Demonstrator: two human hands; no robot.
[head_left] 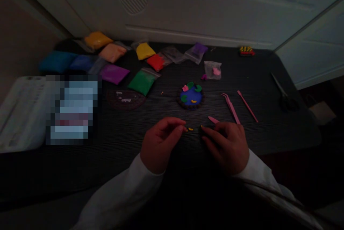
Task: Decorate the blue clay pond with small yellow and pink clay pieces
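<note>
My left hand (163, 142) is closed in a pinch above the dark table. At its fingertips is a small yellow clay piece (190, 129) with a dark end. My right hand (227, 145) has its index finger and thumb apart, the index tip touching a tiny yellow clay bit (201, 126). Partly covered by that hand lies a pink clay tool (213, 119). Just beyond both hands sits a round clay pond (190, 96), blue with a brown beaded rim, green lily pads, a pink flower and a yellow piece on it.
Pink tweezers (231, 108), a pink stick tool (247, 106) and scissors (283, 92) lie to the right. Bags of coloured clay, including a green one (143, 81), spread across the back left. A blurred screen (73, 110) and a white box (24, 111) stand left.
</note>
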